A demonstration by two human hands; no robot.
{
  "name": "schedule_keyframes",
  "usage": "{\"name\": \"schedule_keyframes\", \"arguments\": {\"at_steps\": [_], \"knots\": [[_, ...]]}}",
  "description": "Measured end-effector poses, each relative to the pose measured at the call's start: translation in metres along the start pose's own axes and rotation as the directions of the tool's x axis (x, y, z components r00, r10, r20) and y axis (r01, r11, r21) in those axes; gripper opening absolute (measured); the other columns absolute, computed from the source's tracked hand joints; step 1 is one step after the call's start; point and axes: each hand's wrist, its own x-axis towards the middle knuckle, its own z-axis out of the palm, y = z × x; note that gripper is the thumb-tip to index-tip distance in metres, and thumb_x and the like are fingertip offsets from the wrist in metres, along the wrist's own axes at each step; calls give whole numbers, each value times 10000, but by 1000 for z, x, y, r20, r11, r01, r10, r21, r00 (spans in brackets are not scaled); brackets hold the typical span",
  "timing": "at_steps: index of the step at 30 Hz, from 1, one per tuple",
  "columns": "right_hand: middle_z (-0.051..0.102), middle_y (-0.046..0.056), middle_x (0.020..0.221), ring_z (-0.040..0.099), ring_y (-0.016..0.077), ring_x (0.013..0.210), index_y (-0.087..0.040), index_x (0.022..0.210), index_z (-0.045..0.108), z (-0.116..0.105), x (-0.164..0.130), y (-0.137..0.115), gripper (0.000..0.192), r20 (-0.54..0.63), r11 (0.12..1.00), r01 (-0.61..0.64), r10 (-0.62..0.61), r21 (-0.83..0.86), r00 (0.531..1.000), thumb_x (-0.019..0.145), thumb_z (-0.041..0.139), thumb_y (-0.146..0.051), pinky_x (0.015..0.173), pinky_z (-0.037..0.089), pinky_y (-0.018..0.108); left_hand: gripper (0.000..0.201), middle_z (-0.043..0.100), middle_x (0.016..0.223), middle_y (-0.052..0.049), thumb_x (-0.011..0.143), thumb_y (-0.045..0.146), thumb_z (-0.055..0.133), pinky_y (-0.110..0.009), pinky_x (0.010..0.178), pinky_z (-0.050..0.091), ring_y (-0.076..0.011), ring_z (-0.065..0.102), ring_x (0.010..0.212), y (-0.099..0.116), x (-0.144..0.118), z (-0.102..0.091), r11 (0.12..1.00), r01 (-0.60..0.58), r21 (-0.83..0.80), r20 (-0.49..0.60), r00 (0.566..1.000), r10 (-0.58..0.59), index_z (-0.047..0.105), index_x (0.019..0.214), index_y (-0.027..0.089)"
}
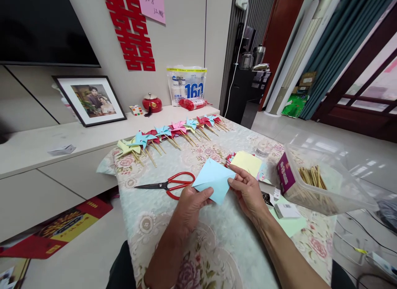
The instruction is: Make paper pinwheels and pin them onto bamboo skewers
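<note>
A light blue square of paper (214,179) with a diagonal crease is held up between both hands above the flowered tablecloth. My left hand (194,202) pinches its lower left edge, thumb on top. On the right side, my right hand (246,189) grips the corner between thumb and fingers. Red-handled scissors (167,184) lie just left of the paper, blades pointing left. Behind the right hand sits a stack of pale yellow paper (247,162). Finished paper pinwheels (163,131) on sticks lie in a row along the table's far edge.
A clear plastic bin (338,189) with thin wooden sticks (312,177) stands at the right. Near it are a small white box (287,210), green paper (291,227) and a round clear container (263,148). A white cabinet (93,140) borders the table's far side.
</note>
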Motion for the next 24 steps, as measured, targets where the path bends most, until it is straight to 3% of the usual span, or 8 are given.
{"name": "schedule_keyframes", "arguments": {"at_steps": [4,9,13,16,21,24], "knots": [[676,-39,676,584,119,619,-184,1129,685,-2,-1,-7,594,6,999,39,-39,-15,999,559,854,-206,622,445,244,420,769,983,-119,686,404,819,-325,740,539,-255,691,875,7,-4,-5,1000,24,-16,51,998,-24,735,1003,142],[635,-38,724,541,114,594,-213,1220,655,-7,-4,-13,587,193,993,1,23,-121,981,647,784,-213,554,368,239,468,759,862,-122,790,583,645,-331,703,532,-247,693,795,12,-3,-10,986,51,-161,-7,999,-53,746,889,137],[585,-49,711,459,103,556,-228,1243,645,-11,-5,-15,552,329,959,52,45,-280,943,698,734,-205,523,292,245,392,748,881,-98,741,447,757,-276,660,495,-193,660,745,13,-5,-10,999,8,-34,12,1000,-7,737,987,142],[566,-49,715,437,106,579,-216,1246,647,-13,-6,-15,534,379,922,127,24,-367,925,715,701,-189,553,295,255,379,739,859,-85,690,355,815,-246,627,457,-152,623,682,14,-7,-9,998,36,61,76,996,-40,724,987,137],[563,-48,719,441,111,595,-218,1241,657,-14,-6,-12,495,420,851,221,-1,-477,908,747,670,-179,562,301,263,371,743,857,-79,610,279,849,-269,662,464,-173,638,713,13,-8,-7,976,59,211,90,993,-79,715,926,138],[599,-39,747,465,115,596,-219,1249,649,-15,-6,-11,478,419,851,217,3,-478,908,772,686,-216,567,324,265,329,744,829,-69,601,261,841,-263,634,453,-164,630,673,9,-7,-6,956,85,281,84,990,-113,710,877,140]]}}
